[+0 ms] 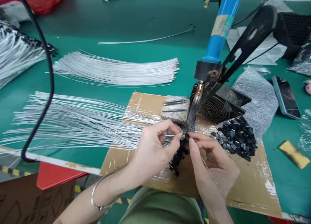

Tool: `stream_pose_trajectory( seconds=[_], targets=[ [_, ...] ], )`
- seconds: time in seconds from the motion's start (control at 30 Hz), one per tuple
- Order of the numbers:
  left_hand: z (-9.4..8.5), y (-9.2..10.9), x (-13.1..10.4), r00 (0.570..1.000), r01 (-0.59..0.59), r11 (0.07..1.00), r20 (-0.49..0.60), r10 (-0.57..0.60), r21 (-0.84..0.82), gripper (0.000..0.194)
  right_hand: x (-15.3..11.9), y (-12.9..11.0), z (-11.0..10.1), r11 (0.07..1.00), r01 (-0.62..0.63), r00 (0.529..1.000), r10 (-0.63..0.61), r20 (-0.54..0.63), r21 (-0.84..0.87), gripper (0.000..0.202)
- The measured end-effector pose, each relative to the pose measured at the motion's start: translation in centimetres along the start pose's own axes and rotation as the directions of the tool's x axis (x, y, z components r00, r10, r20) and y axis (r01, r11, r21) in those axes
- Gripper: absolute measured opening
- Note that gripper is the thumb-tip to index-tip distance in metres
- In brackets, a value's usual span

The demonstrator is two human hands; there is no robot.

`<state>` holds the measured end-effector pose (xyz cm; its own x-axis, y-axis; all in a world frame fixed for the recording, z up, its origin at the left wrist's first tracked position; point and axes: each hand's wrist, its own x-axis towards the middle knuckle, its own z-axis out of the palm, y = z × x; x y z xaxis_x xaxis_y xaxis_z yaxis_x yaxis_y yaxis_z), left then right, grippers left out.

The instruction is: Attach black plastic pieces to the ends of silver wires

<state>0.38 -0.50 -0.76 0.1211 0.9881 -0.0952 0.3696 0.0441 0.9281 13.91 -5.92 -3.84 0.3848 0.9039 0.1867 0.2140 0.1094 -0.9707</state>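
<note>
Over green tabletop (155,16): gripping one thin silver wire (212,175) in right hand (217,162), beneath thumb, along palm; pinching with left hand (155,146), contents unclear. Just beyond: one blue-handled soldering iron (213,50). Leftward: three white wire bundles (116,70).

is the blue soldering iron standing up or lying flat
Standing up, leaning slightly: the soldering iron sits in a black bracket, blue handle above and metal tip pointing down near the left hand and right hand.

Wire bundles (116,70) left of soldering iron (215,45)
</note>
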Motion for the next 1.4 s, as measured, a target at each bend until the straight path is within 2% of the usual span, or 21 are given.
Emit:
stream_pose_trajectory(
  seconds=[0.17,0.3,0.43,0.53,0.63,0.7,0.77,0.83,0.93,1.03,1.1,1.17,1.27,1.4],
  targets=[
    [0.0,-0.2,0.0,0.999,-0.042,0.999,0.016,0.041,0.033,0.012,-0.2,0.4,0.0,0.998,-0.023,1.000,0.022,0.016,0.051,0.012],
    [-0.4,-0.5,-0.2,0.986,-0.169,0.966,0.020,0.168,0.197,0.014,-0.1,0.3,-0.4,0.999,-0.039,0.999,0.040,-0.024,0.029,0.015],
    [-0.7,-1.8,-0.7,0.930,-0.361,0.862,0.066,0.362,0.355,0.017,0.2,0.5,-1.7,0.996,-0.093,0.979,0.088,-0.186,-0.016,0.010],
    [-0.8,-3.0,-1.4,0.872,-0.469,0.800,0.056,0.486,0.373,0.016,0.4,1.4,-3.4,0.989,-0.143,0.955,0.145,-0.260,0.028,0.028],
    [-1.6,-3.5,-2.0,0.836,-0.514,0.765,0.024,0.549,0.388,0.017,0.4,2.8,-5.4,0.979,-0.101,0.939,0.153,-0.310,0.176,0.036],
    [-2.8,-3.6,-1.5,0.822,-0.511,0.743,-0.006,0.569,0.432,0.017,0.5,3.6,-6.4,0.973,-0.108,0.920,0.176,-0.352,0.204,0.043],
    [-4.6,-3.7,0.1,0.804,-0.485,0.697,-0.044,0.593,0.528,0.014,0.7,4.0,-6.8,0.971,-0.125,0.890,0.200,-0.409,0.204,0.045],
    [-6.7,-4.4,3.0,0.799,-0.415,0.621,-0.060,0.598,0.664,0.009,0.8,4.2,-6.9,0.973,-0.128,0.874,0.201,-0.443,0.190,0.044],
    [-9.4,-6.1,9.0,0.883,-0.284,0.603,-0.042,0.468,0.746,0.011,1.0,4.1,-6.7,0.976,-0.137,0.880,0.200,-0.430,0.172,0.041],
    [-10.7,-7.7,14.2,0.906,-0.286,0.613,-0.001,0.424,0.736,0.012,1.0,4.1,-6.6,0.977,-0.136,0.889,0.194,-0.414,0.165,0.038],
    [-10.8,-8.3,16.4,0.908,-0.317,0.616,0.043,0.417,0.721,0.007,1.0,4.2,-6.6,0.980,-0.116,0.894,0.173,-0.413,0.160,0.035],
    [-10.7,-8.7,17.4,0.904,-0.353,0.620,0.084,0.419,0.701,0.002,1.0,4.4,-6.7,0.984,-0.101,0.900,0.154,-0.408,0.148,0.033],
    [-10.8,-8.8,17.6,0.890,-0.396,0.630,0.112,0.442,0.668,0.008,1.0,4.4,-6.7,0.985,-0.110,0.898,0.157,-0.412,0.136,0.032],
    [-11.5,-8.6,17.2,0.871,-0.413,0.655,0.064,0.487,0.633,0.011,1.1,3.9,-6.4,0.979,-0.161,0.884,0.200,-0.423,0.127,0.033]
  ],
)
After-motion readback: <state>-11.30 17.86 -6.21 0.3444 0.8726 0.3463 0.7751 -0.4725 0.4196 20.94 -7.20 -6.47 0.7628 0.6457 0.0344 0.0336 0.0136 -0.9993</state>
